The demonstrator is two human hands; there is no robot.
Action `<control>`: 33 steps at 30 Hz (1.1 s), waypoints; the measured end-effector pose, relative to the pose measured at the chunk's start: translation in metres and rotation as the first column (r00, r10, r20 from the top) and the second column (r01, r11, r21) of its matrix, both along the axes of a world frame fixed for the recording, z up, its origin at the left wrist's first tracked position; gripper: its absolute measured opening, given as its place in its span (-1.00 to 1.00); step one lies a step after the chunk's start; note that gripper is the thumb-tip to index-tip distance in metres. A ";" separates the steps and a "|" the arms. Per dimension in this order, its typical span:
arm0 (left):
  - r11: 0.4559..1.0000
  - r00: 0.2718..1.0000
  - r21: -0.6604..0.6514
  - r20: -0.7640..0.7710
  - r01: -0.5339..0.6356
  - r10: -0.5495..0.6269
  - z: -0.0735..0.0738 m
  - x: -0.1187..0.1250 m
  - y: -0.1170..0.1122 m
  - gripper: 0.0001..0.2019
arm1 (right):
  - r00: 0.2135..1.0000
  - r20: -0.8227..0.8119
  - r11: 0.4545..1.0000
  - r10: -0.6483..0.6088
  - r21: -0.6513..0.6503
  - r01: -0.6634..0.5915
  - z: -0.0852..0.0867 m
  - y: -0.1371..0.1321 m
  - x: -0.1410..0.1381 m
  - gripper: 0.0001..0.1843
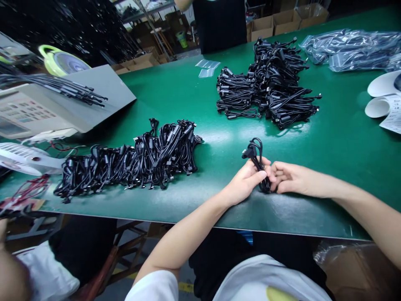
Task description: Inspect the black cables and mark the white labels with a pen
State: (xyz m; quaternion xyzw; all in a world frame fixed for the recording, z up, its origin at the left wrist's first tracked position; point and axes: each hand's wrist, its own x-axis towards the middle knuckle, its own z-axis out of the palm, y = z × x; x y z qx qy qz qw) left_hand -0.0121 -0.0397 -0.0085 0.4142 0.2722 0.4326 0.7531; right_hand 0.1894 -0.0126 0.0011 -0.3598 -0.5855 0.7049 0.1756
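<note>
Head view: a coiled black cable (265,185) sits between the person's two hands, just in from the table's near edge. Its long axis runs away from the person, with a loop and plug (249,151) standing up at the far end and the lower coil at the near end. The left hand (247,179) is closed around the middle of the coil, fingers wrapped across it, and it is the nearer hand to the plug. The right hand (296,177) comes in from the other side, half curled, its fingertips against the lower coil and the left hand — whether it is gripping too, I cannot tell.

The green table mat (341,154) runs under everything. A long heap of black cables (128,161) lies to the left of the hands, and a second heap (269,83) lies farther off, straight ahead. Beyond that are clear bags of cables (351,50). A grey machine with a keypad (31,108) stands at the left edge, with more cables (59,85) lying across it, and a person in a dark shirt (219,25) stands across the table.
</note>
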 end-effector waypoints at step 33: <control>0.914 0.950 -0.321 -0.105 0.247 -0.293 0.019 0.008 -0.005 -0.64 | 0.976 0.033 0.265 -0.215 0.964 0.025 0.017 -0.004 0.012 -0.96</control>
